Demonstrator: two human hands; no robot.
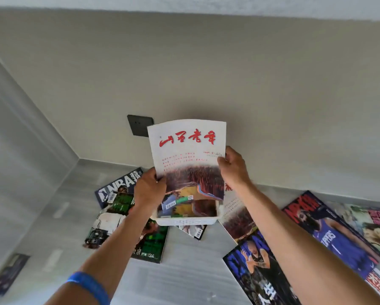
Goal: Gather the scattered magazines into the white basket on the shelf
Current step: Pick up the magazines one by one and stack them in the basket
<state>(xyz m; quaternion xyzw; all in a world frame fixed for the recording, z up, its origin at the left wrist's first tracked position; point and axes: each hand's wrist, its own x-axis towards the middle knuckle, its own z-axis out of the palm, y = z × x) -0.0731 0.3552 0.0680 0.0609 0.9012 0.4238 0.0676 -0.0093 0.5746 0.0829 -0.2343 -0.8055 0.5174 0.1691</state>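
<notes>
Magazines lay scattered over the grey shelf (184, 271) while one of them — a white-covered issue with red brush-script title (188, 155) — stood upright in both hands, its lower edge already down inside the white basket (185, 221). The left hand (148, 190) gripped the left edge low down, fingers curled together round the back with the thumb on the cover; the right hand (234, 167) pinched the right edge higher up, thumb in front and fingers closed behind it. The cover bowed slightly at the top. At least one other magazine seemed to be in the basket already, a yellow and green cover showing behind the held one, though how many sat there could not be told.

The step in hand looked like the insertion itself: lowering this issue among those already gathered. The next move would call for easing it down until it seated, then loosening both grips without dragging the light basket along the shelf. Plenty remained outside — an NBA magazine (118, 187) and a green-covered one (150, 243) to the left, a small one (194, 232) partly under the basket's front, a dark blue basketball issue (255, 271) and a Clippers-jersey cover (330, 234) to the right, with another at the far left edge (6, 276). By that count the task seemed less than half done.
</notes>
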